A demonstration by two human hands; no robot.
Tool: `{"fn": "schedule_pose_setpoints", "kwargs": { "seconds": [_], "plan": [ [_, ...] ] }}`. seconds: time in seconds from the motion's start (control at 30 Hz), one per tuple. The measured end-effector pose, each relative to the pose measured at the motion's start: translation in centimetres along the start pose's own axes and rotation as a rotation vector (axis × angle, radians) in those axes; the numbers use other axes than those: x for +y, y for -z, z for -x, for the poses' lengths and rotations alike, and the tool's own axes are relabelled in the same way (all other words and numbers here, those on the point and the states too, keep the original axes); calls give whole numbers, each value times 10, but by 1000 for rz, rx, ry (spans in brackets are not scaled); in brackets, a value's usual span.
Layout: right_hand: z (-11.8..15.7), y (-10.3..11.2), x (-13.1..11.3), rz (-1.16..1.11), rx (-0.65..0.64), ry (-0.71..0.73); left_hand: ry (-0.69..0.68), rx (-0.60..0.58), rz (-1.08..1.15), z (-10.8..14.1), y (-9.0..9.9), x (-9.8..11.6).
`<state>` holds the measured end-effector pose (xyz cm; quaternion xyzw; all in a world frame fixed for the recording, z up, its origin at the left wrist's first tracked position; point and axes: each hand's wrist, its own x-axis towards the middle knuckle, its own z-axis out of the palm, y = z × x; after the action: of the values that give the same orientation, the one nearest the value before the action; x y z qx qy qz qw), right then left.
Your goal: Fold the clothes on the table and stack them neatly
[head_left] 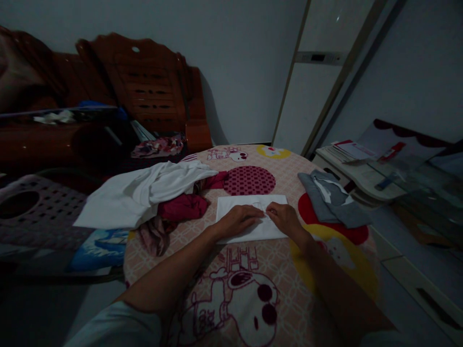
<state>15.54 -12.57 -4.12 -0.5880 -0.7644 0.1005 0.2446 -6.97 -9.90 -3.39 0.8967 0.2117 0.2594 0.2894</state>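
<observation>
A neatly folded white garment (224, 205) lies flat on the round table in front of me. My left hand (238, 219) rests on it, fingers stretched out and lying along the cloth. Close beside those fingertips, my right hand (284, 217) has its fingers curled in a pinch at the middle of the garment. The pinch appears to be on the white fabric; the fine detail between the fingertips is too dark and small to make out.
A loose white cloth (144, 188) and dark red clothing (184, 207) are heaped on the left. Folded grey clothing (329, 197) lies at the right. The table (202, 289) has a patterned cover. Behind are a wooden bench (144, 91) and a cabinet (369, 168).
</observation>
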Motion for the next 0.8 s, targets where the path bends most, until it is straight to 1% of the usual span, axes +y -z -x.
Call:
{"fn": "schedule_pose_setpoints", "kwargs": {
  "seconds": [0.1,0.13,0.17,0.2,0.3,0.33,0.4,0.5,0.57,0.6,0.67,0.73,0.77,0.8],
  "plan": [
    [0,-2,0,33,-39,-22,54,160,16,0,3,-1],
    [0,-2,1,28,-43,-26,68,189,-12,0,3,-3],
    [0,-2,1,20,-48,-27,74,180,-55,1,3,-5],
    [0,-1,2,12,-51,-28,75,138,-113,2,3,-8],
    [0,0,3,-4,-52,-34,69,-77,-316,6,-4,-18],
    [0,0,3,-7,-49,-34,69,-131,-366,7,-6,-20],
    [0,-1,3,-18,-46,-29,76,-180,-413,8,-10,-22],
    [0,-1,4,-39,-46,-22,82,-179,-375,7,-10,-20],
    [0,-2,5,-47,-45,-31,93,-124,-295,6,-5,-17],
    [0,-2,5,-51,-45,-36,108,-64,-244,6,0,-17],
    [0,-3,6,-59,-44,-42,168,115,-167,6,10,-19],
    [0,-3,6,-57,-39,-37,262,292,-177,8,22,-26],
    [0,-3,6,-51,-33,-34,322,349,-215,10,28,-31],
    [0,-3,5,-44,-26,-32,385,375,-263,13,33,-37]
  ]
}}
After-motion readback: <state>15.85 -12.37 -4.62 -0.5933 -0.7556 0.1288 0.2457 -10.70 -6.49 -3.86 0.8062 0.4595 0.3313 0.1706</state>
